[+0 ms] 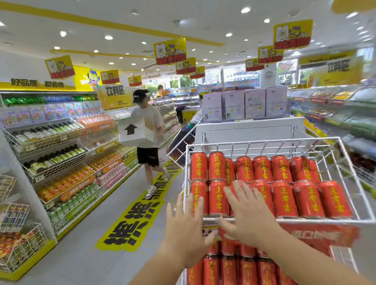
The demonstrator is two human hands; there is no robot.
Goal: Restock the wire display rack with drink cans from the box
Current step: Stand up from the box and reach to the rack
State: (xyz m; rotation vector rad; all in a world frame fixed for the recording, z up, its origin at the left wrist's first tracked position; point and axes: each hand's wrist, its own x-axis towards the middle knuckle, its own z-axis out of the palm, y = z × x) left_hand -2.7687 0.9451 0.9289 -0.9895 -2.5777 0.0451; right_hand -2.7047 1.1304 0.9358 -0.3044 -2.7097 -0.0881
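A white wire display rack (348, 160) stands in front of me, its top basket filled with rows of red drink cans (284, 200) bearing yellow characters. A lower basket holds more red cans (229, 273). My left hand (186, 227) reaches toward the basket's front left corner with its fingers spread and straight, holding nothing. My right hand (245, 214) hovers over the front row of cans, fingers spread, also holding nothing. No box of cans shows beside the rack.
A person (148, 131) carrying a white box (135, 132) walks down the aisle to the left. Shelves of bottled drinks (56, 156) line the left side, more shelving (347, 113) the right. Purple cartons (244, 105) sit on a white unit behind the rack.
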